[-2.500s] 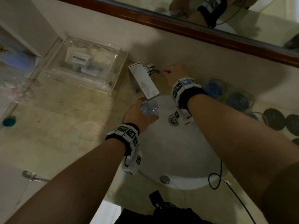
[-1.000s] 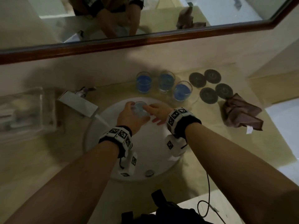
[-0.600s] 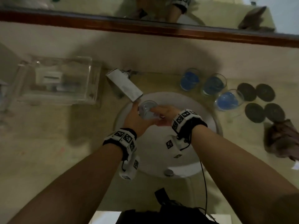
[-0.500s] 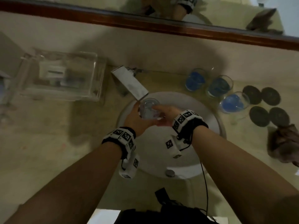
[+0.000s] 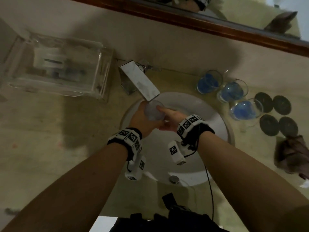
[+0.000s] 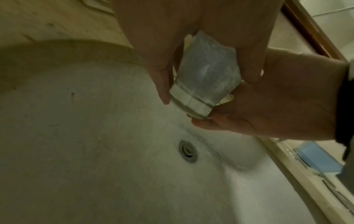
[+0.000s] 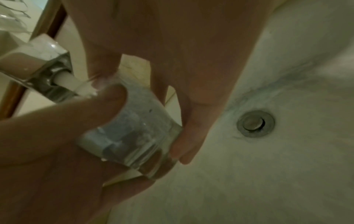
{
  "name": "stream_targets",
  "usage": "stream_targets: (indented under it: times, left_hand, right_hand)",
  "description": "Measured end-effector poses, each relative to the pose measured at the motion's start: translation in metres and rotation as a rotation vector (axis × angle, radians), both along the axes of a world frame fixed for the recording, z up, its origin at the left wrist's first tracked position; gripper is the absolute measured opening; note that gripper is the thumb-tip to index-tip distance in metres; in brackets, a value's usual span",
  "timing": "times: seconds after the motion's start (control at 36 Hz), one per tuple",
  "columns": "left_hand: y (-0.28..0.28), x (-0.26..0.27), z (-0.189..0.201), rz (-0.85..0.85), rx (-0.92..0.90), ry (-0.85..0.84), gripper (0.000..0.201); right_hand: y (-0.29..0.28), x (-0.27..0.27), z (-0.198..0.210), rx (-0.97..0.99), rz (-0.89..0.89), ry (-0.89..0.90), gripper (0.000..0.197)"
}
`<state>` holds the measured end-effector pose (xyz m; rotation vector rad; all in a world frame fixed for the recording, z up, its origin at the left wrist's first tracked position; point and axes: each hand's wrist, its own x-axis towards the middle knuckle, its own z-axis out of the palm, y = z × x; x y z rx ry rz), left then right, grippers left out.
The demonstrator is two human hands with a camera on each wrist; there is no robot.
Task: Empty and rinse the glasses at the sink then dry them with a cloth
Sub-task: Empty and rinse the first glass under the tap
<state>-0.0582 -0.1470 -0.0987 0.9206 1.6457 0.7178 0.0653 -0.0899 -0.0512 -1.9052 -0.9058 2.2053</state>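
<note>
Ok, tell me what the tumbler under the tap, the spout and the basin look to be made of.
Tumbler: clear glass, it seems; fingers show through its wall and its base looks thick.
Spout: likely polished, chrome-like metal; its flat face is bright and its underside mirrors the surroundings.
Basin: probably glazed white ceramic, smooth with a soft sheen, though the dim light leaves that open.

Four glasses (image 5: 154, 111), three of them holding blue liquid (image 5: 242, 110), four dark coasters (image 5: 278, 115), one cloth (image 5: 291, 153).

Glass (image 7: 132, 136) under running faucet (image 7: 36, 72), both hands around it, above drain (image 7: 255, 123).
</note>
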Motion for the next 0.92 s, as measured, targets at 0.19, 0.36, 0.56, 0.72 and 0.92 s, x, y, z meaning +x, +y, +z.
stream_targets:
  times: [0.19,0.36,0.56,0.72,0.92]
  left_hand:
    - [0.001,-0.010,-0.001,-0.039,0.014,0.114,0.085]
    - [0.004,-0.010,0.010,-0.185,-0.012,0.062,0.091]
    - [-0.001,-0.011,0.009,-0.087,0.041,0.139,0.099]
    - [-0.002,-0.017,0.006,0.019,0.038,0.039,0.085]
    - [-0.006,-0.025,0.015,0.292,-0.236,-0.401,0.040]
  right_hand:
    - [0.010,-0.005,0.013,0.678,0.294,-0.226,0.022]
    - [0.012,-0.013,0.013,0.512,0.600,-0.231,0.025]
    - [0.014,-0.008,0.011,0.428,0.428,-0.054,0.013]
    - [0.018,-0.006,0.006,0.296,0.184,0.099,0.019]
    - [0.022,0.005,0.001,0.241,0.017,0.152,0.020]
